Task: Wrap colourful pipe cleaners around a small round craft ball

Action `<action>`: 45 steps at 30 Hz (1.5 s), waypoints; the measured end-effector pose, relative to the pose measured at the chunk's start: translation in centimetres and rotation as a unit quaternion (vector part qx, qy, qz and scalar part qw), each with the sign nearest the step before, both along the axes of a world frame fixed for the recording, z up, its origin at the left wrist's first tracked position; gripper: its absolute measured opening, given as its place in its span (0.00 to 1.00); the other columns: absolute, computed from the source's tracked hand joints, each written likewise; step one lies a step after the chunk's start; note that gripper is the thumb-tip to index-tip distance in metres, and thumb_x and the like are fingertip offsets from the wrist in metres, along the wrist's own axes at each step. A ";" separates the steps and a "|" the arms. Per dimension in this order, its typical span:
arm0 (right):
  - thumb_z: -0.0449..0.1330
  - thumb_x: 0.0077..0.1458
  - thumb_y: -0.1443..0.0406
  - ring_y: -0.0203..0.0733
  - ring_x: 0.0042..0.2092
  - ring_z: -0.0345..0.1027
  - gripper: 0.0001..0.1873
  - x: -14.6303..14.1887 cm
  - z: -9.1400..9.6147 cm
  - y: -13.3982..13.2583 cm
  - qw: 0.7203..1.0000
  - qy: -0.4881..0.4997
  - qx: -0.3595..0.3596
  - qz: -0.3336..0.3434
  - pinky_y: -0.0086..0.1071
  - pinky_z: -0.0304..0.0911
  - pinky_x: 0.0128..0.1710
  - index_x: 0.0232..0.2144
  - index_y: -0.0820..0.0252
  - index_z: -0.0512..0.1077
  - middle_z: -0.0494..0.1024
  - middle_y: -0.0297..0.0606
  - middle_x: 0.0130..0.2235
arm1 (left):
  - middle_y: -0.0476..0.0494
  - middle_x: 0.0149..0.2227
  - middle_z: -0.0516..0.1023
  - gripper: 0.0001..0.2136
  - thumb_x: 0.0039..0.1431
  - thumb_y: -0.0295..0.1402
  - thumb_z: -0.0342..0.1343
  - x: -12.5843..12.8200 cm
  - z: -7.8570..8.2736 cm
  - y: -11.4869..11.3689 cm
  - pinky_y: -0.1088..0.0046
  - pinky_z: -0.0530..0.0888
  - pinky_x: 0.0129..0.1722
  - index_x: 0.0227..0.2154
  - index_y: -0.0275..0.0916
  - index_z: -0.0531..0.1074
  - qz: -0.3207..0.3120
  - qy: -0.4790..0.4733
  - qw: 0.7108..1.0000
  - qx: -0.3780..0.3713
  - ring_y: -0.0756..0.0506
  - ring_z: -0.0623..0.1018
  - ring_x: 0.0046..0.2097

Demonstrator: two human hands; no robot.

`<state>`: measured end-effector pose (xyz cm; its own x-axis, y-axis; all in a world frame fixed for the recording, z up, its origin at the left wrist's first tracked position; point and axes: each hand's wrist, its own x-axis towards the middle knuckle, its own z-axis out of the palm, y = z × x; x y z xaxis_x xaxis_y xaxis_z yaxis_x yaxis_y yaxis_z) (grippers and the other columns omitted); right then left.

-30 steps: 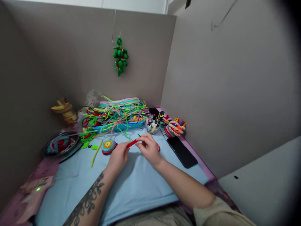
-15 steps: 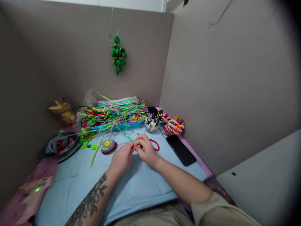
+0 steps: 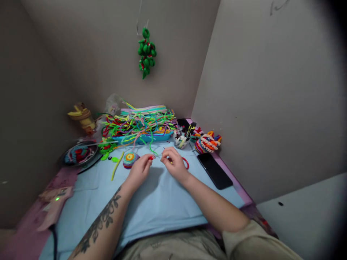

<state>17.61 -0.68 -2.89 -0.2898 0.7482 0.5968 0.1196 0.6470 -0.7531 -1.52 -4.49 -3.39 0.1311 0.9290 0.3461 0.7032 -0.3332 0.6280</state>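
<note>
Red material (image 3: 151,157), mostly hidden, is pinched by the left hand (image 3: 140,169) above the blue-covered worktop (image 3: 168,206). The right hand (image 3: 175,164) is held curled, just apart from it; whether anything is gripped there cannot be told. Beside that hand, 1 red loop (image 3: 187,163) is seen.

red piece (image 3: 151,157), multicoloured concentric-ringed ornament (image 3: 130,159), light-blue cloth (image 3: 159,206), yellow-green strip (image 3: 117,166), black phone (image 3: 215,172), dark leaf-patterned tattoo (image 3: 104,217)

pipe cleaners (image 3: 141,121) in tray (image 3: 159,137) behind hands (image 3: 175,164) | phone (image 3: 215,171) right | dish (image 3: 94,155) left
</note>
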 end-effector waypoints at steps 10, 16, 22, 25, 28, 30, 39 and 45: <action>0.55 0.57 0.67 0.39 0.40 0.66 0.07 -0.8 -1.5 -0.2 0.994 -0.084 0.063 0.029 0.34 0.62 0.43 0.35 0.58 0.74 0.71 0.39 0.36 | 0.40 0.39 0.77 0.13 0.63 0.35 0.43 0.3 -0.4 -0.4 0.69 0.70 0.42 0.41 0.37 0.71 -0.048 -0.017 0.998 -0.024 0.45 0.74 0.42; 0.58 0.53 0.66 0.38 0.39 0.66 0.04 -1.3 -1.1 -0.5 0.997 -0.063 -0.024 0.040 0.31 0.64 0.38 0.31 0.58 0.74 0.69 0.38 0.36 | 0.39 0.41 0.77 0.13 0.63 0.33 0.43 0.6 -0.8 -0.4 0.69 0.70 0.43 0.43 0.37 0.71 -0.064 0.016 0.998 -0.006 0.45 0.74 0.43; 0.60 0.49 0.66 0.37 0.36 0.66 0.04 -3.7 -1.8 -0.8 0.988 0.013 -0.148 -0.035 0.31 0.64 0.35 0.29 0.61 0.73 0.70 0.41 0.41 | 0.38 0.40 0.77 0.12 0.61 0.28 0.45 1.1 -0.9 -0.1 0.67 0.72 0.41 0.43 0.35 0.71 -0.003 0.075 0.997 0.030 0.44 0.75 0.41; 0.58 0.49 0.68 0.38 0.36 0.65 0.03 -4.5 -1.9 -0.8 0.990 0.039 -0.120 -0.064 0.32 0.63 0.38 0.25 0.59 0.70 0.71 0.37 0.34 | 0.36 0.40 0.76 0.13 0.61 0.28 0.46 1.3 -0.6 -0.2 0.65 0.72 0.41 0.45 0.33 0.70 0.026 0.122 0.991 0.049 0.42 0.75 0.41; 0.57 0.49 0.69 0.39 0.38 0.65 0.05 -4.5 -1.8 -0.7 0.991 0.047 -0.100 -0.070 0.32 0.62 0.39 0.23 0.59 0.69 0.70 0.36 0.33 | 0.36 0.40 0.77 0.13 0.61 0.28 0.46 1.2 -0.3 -0.3 0.66 0.72 0.42 0.45 0.34 0.71 0.016 0.114 0.991 0.064 0.43 0.75 0.41; 0.56 0.49 0.69 0.39 0.40 0.64 0.05 -4.2 -1.7 -0.6 0.991 0.044 -0.102 -0.072 0.31 0.62 0.37 0.24 0.59 0.69 0.68 0.37 0.35 | 0.38 0.40 0.77 0.12 0.61 0.29 0.47 1.1 -0.1 -0.2 0.68 0.72 0.42 0.44 0.35 0.71 -0.011 0.085 0.994 0.061 0.44 0.76 0.40; 0.56 0.50 0.68 0.39 0.38 0.63 0.05 -2.5 -1.7 -0.4 0.995 0.003 -0.092 -0.049 0.30 0.61 0.33 0.24 0.59 0.68 0.65 0.37 0.35 | 0.40 0.40 0.79 0.11 0.60 0.30 0.48 0.0 -0.3 -0.2 0.70 0.71 0.41 0.41 0.37 0.74 -0.071 0.028 0.997 0.010 0.45 0.77 0.41; 0.58 0.52 0.66 0.40 0.40 0.65 0.04 -1.0 -0.9 0.4 0.996 0.027 -0.067 -0.059 0.28 0.62 0.30 0.26 0.59 0.72 0.68 0.39 0.38 | 0.41 0.38 0.80 0.11 0.58 0.33 0.50 -0.6 -0.1 -0.1 0.71 0.72 0.39 0.40 0.36 0.75 -0.018 -0.008 1.000 0.001 0.45 0.77 0.38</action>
<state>16.57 -0.27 -3.78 -0.1653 0.8496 0.5009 0.1469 0.5235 -0.8393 -2.10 -4.57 -3.49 0.1581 0.9231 0.3507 0.6805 -0.3592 0.6387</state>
